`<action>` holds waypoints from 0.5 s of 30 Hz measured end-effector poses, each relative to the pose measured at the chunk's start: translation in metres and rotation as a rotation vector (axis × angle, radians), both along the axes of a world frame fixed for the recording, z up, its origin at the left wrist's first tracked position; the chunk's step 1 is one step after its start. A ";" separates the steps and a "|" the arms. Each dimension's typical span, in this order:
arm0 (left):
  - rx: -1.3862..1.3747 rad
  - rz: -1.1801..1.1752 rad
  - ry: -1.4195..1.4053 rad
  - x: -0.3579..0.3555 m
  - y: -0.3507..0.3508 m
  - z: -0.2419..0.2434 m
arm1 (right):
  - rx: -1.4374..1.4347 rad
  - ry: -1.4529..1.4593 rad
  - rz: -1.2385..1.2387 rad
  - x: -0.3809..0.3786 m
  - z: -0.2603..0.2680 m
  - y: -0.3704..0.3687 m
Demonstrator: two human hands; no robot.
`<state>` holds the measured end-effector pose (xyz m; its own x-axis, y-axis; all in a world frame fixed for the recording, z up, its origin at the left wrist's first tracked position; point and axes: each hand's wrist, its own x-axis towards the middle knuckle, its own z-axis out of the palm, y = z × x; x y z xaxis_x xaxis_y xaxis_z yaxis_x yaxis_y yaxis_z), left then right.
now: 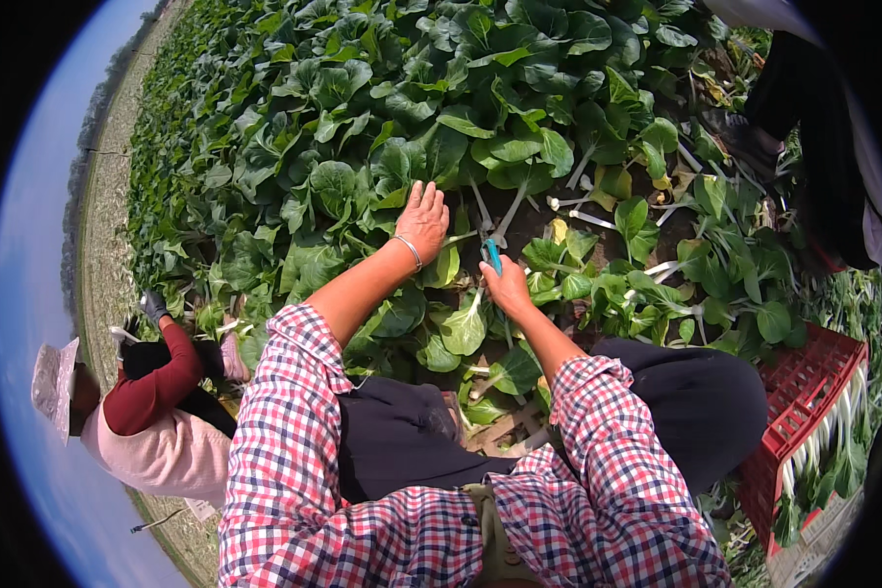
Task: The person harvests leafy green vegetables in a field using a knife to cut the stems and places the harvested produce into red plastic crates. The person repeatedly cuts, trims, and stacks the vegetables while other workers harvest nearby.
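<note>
My left hand (424,224), a bracelet on its wrist, lies flat against the leafy pak choi plants (400,165), fingers extended and thumb hidden. Nothing shows in its grasp. My right hand (508,285) is closed around the blue handle of a small cutting tool (492,256), probably pruning shears. The tool's dark metal end points at the base of a standing pak choi (511,213) with pale stalks. Its blades are too small to make out. Cut pak choi (643,290) and loose leaves (464,327) lie on the soil right of and below the tool.
At right, a red plastic crate (808,397) stands beside my knee, with stacked pak choi (827,434) next to it. A gloved person (154,411) in a hat crouches at left. Another person's dark-clothed leg (801,140) is at upper right. Dense rows fill the far side.
</note>
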<state>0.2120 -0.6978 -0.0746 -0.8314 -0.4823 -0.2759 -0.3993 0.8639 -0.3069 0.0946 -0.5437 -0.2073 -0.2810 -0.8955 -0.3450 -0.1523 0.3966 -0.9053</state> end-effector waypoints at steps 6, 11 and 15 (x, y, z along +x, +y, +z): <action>0.004 0.314 -0.115 0.074 -0.032 -0.002 | 0.194 -0.130 0.057 0.037 -0.007 -0.036; 0.003 0.291 -0.016 0.103 -0.033 -0.001 | 0.232 -0.126 0.120 0.050 -0.027 -0.059; 0.046 0.317 0.047 0.117 -0.037 -0.003 | 0.277 -0.211 0.203 0.052 -0.026 -0.075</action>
<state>0.3289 -0.7351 -0.0780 -0.6540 -0.7073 -0.2683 -0.6638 0.7066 -0.2450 0.1465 -0.6184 -0.2335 -0.0054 -0.7903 -0.6127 -0.0746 0.6113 -0.7879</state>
